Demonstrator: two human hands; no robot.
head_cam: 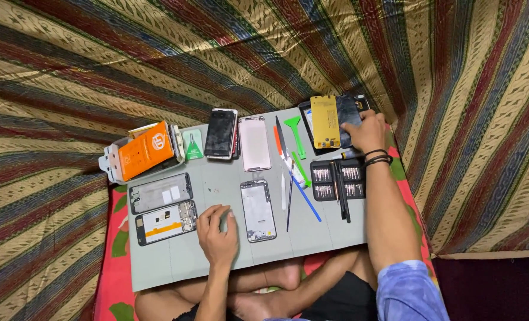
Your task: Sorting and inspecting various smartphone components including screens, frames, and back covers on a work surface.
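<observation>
My left hand [217,231] rests on the grey mat [175,261], fingers spread, between an opened phone body with an orange cable [165,222] and a bare phone frame [258,210]. It holds nothing. My right hand [366,131] reaches to the mat's far right corner and lies on a dark phone [349,113], beside a yellow screen panel [325,122]. Whether the fingers grip the dark phone I cannot tell.
An open screwdriver bit case [337,182] lies below my right wrist. Green, orange and blue pry tools [294,154] sit mid-mat. A pink phone back [255,144], a black phone [220,133], an orange box [145,151] and another frame [160,192] fill the rest. Striped cloth surrounds everything.
</observation>
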